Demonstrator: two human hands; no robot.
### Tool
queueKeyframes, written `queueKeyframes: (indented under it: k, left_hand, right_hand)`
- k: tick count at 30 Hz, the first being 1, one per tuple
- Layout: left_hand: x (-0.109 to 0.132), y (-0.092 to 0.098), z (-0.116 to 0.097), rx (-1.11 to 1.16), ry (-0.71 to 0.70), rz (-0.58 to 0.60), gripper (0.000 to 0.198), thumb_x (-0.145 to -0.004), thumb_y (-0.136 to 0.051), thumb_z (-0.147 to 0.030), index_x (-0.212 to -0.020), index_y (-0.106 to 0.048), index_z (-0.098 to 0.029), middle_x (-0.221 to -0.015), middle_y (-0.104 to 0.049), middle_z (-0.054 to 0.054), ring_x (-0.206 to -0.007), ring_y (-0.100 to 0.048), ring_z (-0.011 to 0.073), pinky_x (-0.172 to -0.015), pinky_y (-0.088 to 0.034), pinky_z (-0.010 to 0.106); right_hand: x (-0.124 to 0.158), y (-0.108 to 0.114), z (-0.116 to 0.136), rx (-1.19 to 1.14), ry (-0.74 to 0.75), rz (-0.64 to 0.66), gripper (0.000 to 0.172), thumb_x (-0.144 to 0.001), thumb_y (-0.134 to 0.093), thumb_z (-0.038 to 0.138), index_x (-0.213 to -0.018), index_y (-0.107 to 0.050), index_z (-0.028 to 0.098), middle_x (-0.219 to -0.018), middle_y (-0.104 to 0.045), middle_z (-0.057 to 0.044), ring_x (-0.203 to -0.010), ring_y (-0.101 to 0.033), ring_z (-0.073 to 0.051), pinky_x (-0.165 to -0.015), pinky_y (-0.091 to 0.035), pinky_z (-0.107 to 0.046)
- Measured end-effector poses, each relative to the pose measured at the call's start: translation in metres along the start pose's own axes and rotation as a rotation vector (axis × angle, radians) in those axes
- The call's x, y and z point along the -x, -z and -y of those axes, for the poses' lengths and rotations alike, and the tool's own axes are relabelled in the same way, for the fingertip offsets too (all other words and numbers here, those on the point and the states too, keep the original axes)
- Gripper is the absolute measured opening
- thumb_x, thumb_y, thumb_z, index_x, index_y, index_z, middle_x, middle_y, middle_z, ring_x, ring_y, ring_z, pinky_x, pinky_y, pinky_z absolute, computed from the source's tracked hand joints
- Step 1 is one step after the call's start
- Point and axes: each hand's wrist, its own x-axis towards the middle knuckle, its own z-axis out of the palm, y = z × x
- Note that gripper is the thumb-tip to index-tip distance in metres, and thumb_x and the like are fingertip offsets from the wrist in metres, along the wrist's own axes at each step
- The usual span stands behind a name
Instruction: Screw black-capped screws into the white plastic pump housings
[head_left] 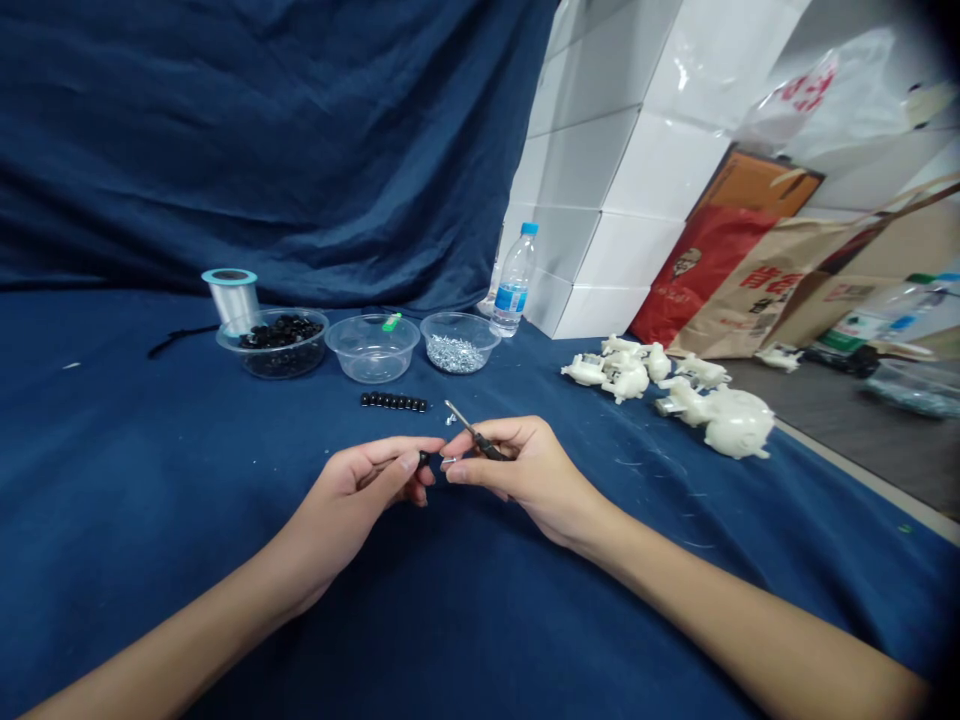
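Note:
A small black part [424, 459] is pinched between the thumb and fingers of my left hand [364, 475]. My right hand [525, 465] is closed around a screwdriver [472, 430] with a dark handle, its metal tip pointing up and to the left. Between that hand's thumb and forefinger is a small silvery screw [448, 460], close to the black part but apart from it. Beyond the hands lies a straight row of black parts [394, 402]. Some loose screws [450, 420] rest on the cloth near the screwdriver tip.
Clear bowls stand behind: one of black parts [279, 335], one with a green piece [391, 322] at its rim, one of screws [455, 353]. Nearby are a wire spool [232, 300] and a water bottle [511, 285]. Cream plastic figures [739, 422] lie right, before white boxes [622, 240].

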Motion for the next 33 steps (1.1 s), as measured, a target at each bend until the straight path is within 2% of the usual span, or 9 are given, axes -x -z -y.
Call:
queueKeyframes:
  k: [5,12,17,33]
  left_hand:
    - [-0.0018,-0.0004,0.0004,0.048,-0.027,0.015,0.024,-0.094,-0.053,-0.039,-0.103,-0.066,-0.02,-0.075,-0.058,-0.002,-0.071,-0.05,0.0124,-0.073,-0.044,0.027]
    - [-0.0006,-0.0027,-0.003,-0.032,-0.029,0.01,0.021,-0.095,-0.051,-0.039,-0.095,-0.059,-0.019,-0.07,-0.059,-0.002,-0.069,-0.052,0.0128,-0.071,-0.043,0.028]
    - [0.002,-0.0052,-0.0057,-0.09,-0.056,0.023,0.022,-0.096,-0.051,-0.039,-0.091,-0.059,-0.018,-0.07,-0.059,-0.003,-0.069,-0.053,0.0121,-0.072,-0.043,0.027]
    - [0.0039,-0.0067,-0.0094,-0.157,-0.1,0.041,0.015,-0.092,-0.058,-0.034,-0.089,-0.062,-0.02,-0.071,-0.063,-0.005,-0.066,-0.055,0.0071,-0.066,-0.043,0.019]
  right_hand:
    - [0.001,-0.0012,0.0017,-0.002,-0.004,0.008,0.015,-0.065,-0.085,0.023,-0.077,-0.077,0.018,-0.064,-0.068,0.002,-0.059,-0.059,-0.01,-0.058,-0.046,-0.023]
    - [0.0021,-0.0043,-0.0015,-0.044,0.005,0.045,0.017,-0.061,-0.087,0.018,-0.073,-0.075,0.017,-0.073,-0.076,-0.001,-0.07,-0.07,-0.013,-0.071,-0.054,-0.025]
    - [0.0029,-0.0043,-0.0052,-0.063,0.031,0.095,0.015,-0.064,-0.086,0.015,-0.074,-0.075,0.019,-0.074,-0.077,0.001,-0.07,-0.071,-0.012,-0.071,-0.054,-0.023]
    - [0.0041,-0.0047,-0.0047,-0.025,0.045,0.098,0.012,-0.067,-0.084,0.013,-0.074,-0.075,0.019,-0.075,-0.077,0.0,-0.072,-0.073,-0.013,-0.072,-0.055,-0.021]
